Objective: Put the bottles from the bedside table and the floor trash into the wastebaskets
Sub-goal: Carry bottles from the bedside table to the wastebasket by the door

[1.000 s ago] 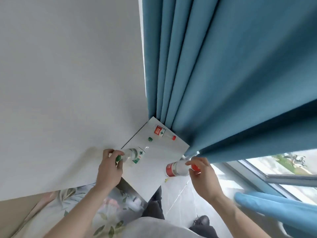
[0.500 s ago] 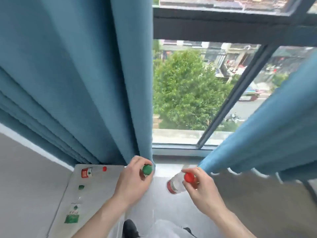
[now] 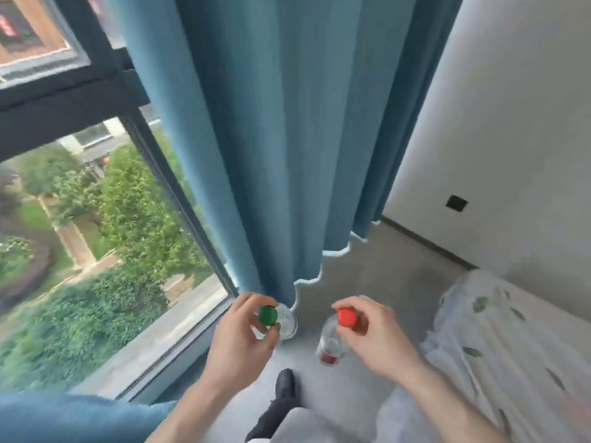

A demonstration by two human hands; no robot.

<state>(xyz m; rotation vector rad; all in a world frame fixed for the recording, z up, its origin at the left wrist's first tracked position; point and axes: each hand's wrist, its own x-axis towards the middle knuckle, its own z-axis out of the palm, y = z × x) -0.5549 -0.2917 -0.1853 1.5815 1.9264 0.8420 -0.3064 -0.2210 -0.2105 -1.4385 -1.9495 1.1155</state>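
My left hand [image 3: 243,343] grips a clear plastic bottle with a green cap [image 3: 281,321] by its neck, and the bottle hangs below my fingers. My right hand [image 3: 374,334] pinches a second clear bottle with a red cap and red label [image 3: 331,343] at the neck, its body hanging down over the grey floor. Both bottles are held in front of me, about a hand's width apart. No wastebasket and no bedside table are in view.
A blue curtain [image 3: 287,139] hangs straight ahead, with a large window [image 3: 96,219] to its left. A bed with leaf-print bedding [image 3: 499,340] lies at the right. Grey floor [image 3: 383,270] runs to a white wall [image 3: 511,139]. My dark shoe [image 3: 284,383] is below.
I have turned right, away from the bedside table, which has left the view along with the bottle on it. Both hands still carry their bottles; the bed and right wall have come into view.
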